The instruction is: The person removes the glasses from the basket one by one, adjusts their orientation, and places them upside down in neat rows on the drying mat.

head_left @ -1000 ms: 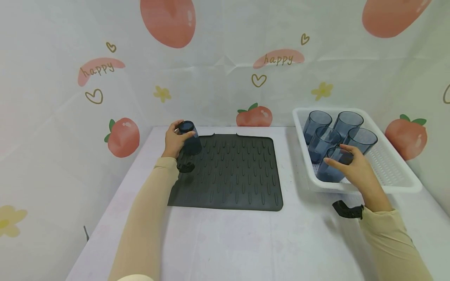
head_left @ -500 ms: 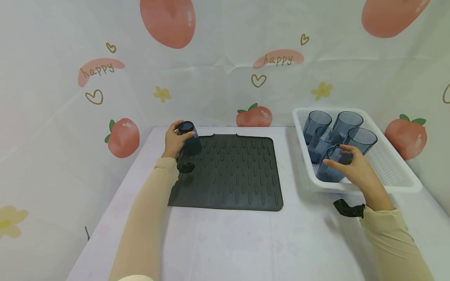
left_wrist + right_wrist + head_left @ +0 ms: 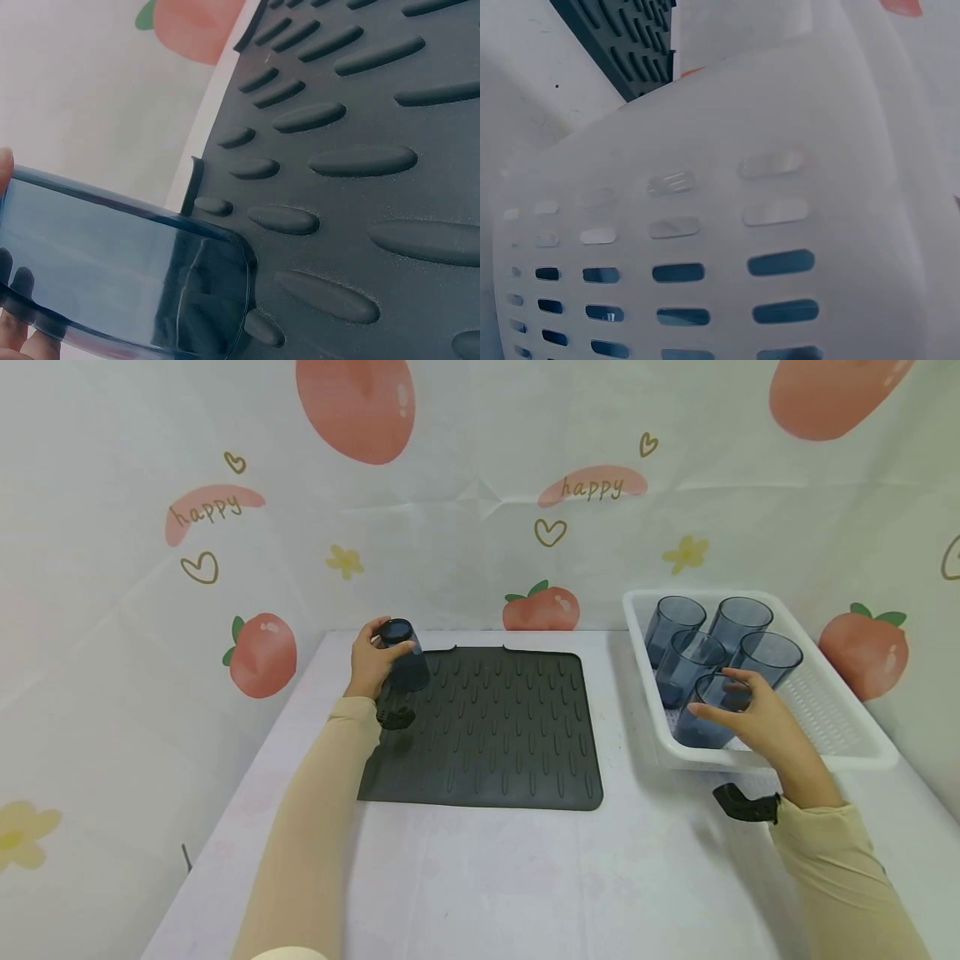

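Note:
At the far left corner of the black ribbed mat [image 3: 487, 735], my left hand [image 3: 370, 667] grips a blue-tinted drinking glass [image 3: 409, 672], turned bottom up. The left wrist view shows this glass [image 3: 97, 247] with its rim end against the mat and fingertips [image 3: 34, 343] curled at the other end. Over the white basket [image 3: 858, 763], my right hand [image 3: 767, 727] holds the nearest blue glass [image 3: 696, 731] by its upper part, thumb on one side and fingers on the other. That glass stands mouth up inside. In the right wrist view the basket wall hides the hand.
Several more blue glasses, among them a front-left one [image 3: 678, 672], stand mouth up in the left part of the basket. A white table [image 3: 480, 885] carries mat and basket. Behind it hangs a fruit-printed backdrop [image 3: 450, 543].

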`<state>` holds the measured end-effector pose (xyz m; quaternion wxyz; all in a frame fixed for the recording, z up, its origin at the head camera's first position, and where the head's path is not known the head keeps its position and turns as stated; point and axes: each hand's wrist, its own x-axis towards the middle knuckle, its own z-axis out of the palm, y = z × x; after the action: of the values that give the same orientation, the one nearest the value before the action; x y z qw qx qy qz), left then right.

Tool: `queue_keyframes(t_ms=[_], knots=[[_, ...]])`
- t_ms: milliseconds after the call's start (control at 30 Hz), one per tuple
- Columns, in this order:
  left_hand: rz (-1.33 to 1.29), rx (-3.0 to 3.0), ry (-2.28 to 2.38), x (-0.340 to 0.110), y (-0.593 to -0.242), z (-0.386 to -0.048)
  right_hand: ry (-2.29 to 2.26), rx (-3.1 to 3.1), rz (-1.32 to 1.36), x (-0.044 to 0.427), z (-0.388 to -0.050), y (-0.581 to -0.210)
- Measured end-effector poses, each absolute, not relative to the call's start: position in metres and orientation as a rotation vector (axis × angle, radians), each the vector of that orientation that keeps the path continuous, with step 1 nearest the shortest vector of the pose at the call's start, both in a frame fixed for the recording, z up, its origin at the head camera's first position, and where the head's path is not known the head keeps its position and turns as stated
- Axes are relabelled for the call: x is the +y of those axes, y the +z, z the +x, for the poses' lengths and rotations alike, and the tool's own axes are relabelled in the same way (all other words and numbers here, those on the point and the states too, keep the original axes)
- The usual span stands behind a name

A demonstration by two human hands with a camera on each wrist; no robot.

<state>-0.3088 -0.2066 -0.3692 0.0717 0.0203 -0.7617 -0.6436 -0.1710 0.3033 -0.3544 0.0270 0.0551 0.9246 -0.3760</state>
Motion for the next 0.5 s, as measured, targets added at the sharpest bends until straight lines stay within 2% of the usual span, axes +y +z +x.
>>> queue_keyframes(t_ms=[200, 500], knots=[[0.058, -2.307, -1.916, -0.200, -0.356, -0.296, -1.162, 2.845, 0.171, 0.304, -0.171, -0.354], [0.063, -2.324, -1.899, -0.201, -0.357, -0.299, -1.178, 2.833, 0.165, 0.305, -0.171, -0.353]])
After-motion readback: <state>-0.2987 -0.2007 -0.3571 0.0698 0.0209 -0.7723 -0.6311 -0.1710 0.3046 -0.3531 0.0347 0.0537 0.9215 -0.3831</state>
